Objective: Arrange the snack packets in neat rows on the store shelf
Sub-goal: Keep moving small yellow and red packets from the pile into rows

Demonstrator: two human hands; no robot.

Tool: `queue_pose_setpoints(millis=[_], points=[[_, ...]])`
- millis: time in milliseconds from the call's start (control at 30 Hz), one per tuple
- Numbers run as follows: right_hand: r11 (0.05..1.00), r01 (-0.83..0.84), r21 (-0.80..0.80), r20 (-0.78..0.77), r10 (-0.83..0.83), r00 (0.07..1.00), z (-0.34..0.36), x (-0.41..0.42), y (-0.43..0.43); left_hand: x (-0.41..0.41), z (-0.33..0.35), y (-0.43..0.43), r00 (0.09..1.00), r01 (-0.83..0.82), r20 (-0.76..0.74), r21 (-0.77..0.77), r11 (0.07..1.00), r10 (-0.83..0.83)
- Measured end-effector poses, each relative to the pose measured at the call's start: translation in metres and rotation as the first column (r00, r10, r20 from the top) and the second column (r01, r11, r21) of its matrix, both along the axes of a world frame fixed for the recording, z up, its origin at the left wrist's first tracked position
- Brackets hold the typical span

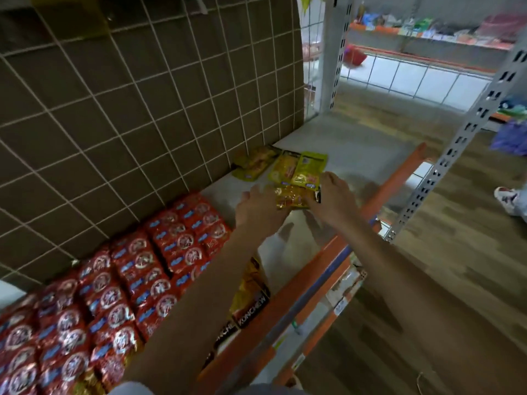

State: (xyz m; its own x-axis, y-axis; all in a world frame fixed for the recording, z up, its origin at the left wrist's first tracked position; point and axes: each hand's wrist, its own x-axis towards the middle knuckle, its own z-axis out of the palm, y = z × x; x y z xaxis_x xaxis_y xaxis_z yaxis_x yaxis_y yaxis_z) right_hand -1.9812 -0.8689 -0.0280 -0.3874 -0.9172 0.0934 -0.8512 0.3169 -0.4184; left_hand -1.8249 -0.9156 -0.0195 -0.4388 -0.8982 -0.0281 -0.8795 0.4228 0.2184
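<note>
The yellow snack packet [293, 198] lay flat on the grey shelf [356, 143] between both hands, left hand [256, 208] pressing its left edge with extended fingers, right hand [332, 195] pinching its right end, just before two similar packets [302, 169].

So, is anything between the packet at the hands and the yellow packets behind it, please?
Nothing visible does: the gold packet, between the left hand and right hand, lies just before the yellow packets.
</note>
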Motion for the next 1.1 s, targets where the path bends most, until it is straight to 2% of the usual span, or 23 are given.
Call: queue_pose_setpoints(millis=[67, 100, 167, 267, 367, 400, 500, 600, 700, 767, 900, 1000, 1100], points=[[1.000, -0.013, 0.014, -0.038, 0.014, 0.999, -0.003, -0.004, -0.016, -0.009, 0.000, -0.008, 0.991, -0.136, 0.001, 0.071, 0.988, 0.136], [0.999, -0.028, 0.023, -0.049, 0.030, 0.998, -0.004, -0.006, -0.023, -0.013, -0.001, -0.012, 0.985, -0.170, 0.050, 0.076, 0.983, 0.166], [0.997, -0.045, 0.058, -0.044, 0.048, 0.998, -0.006, -0.008, -0.035, -0.020, -0.001, -0.017, 0.969, -0.211, 0.146, 0.060, 0.976, 0.200], [0.996, -0.048, 0.080, -0.015, 0.049, 0.999, -0.009, -0.013, -0.047, -0.026, -0.005, -0.024, 0.957, -0.264, 0.148, 0.077, 0.961, 0.251], [0.995, -0.049, 0.093, -0.136, 0.061, 0.989, -0.008, -0.015, -0.051, -0.028, -0.009, -0.029, 0.962, -0.247, 0.143, 0.078, 0.966, 0.234], [0.993, -0.062, 0.097, -0.204, 0.081, 0.976, -0.007, -0.014, -0.051, -0.029, -0.011, -0.030, 0.964, -0.246, 0.124, 0.085, 0.965, 0.235], [0.980, -0.118, 0.158, -0.391, 0.172, 0.904, -0.003, -0.010, -0.049, -0.037, -0.006, -0.019, 0.950, -0.286, -0.074, 0.181, 0.941, 0.303], [0.974, -0.135, 0.180, -0.437, 0.202, 0.877, 0.001, -0.011, -0.042, -0.040, -0.004, -0.007, 0.888, -0.324, -0.255, 0.242, 0.915, 0.382], [0.970, -0.200, 0.138, -0.376, 0.239, 0.895, 0.004, -0.016, -0.034, -0.041, 0.002, -0.001, 0.757, -0.365, -0.431, 0.343, 0.865, 0.491], [0.959, -0.265, 0.098, -0.302, 0.283, 0.910, 0.003, -0.016, -0.025, -0.043, 0.003, 0.004, 0.630, -0.354, -0.548, 0.428, 0.832, 0.550], [0.932, -0.361, 0.030, -0.139, 0.361, 0.922, -0.001, -0.012, -0.006, -0.043, 0.000, 0.023, 0.454, -0.284, -0.624, 0.574, 0.768, 0.636], [0.902, -0.431, -0.008, 0.052, 0.431, 0.901, 0.004, -0.007, 0.008, -0.033, 0.007, 0.036, 0.218, -0.147, -0.703, 0.662, 0.735, 0.677], [0.896, -0.439, -0.061, 0.106, 0.443, 0.890, 0.014, 0.004, 0.026, -0.016, 0.022, 0.046, 0.051, -0.026, -0.719, 0.693, 0.720, 0.693]])
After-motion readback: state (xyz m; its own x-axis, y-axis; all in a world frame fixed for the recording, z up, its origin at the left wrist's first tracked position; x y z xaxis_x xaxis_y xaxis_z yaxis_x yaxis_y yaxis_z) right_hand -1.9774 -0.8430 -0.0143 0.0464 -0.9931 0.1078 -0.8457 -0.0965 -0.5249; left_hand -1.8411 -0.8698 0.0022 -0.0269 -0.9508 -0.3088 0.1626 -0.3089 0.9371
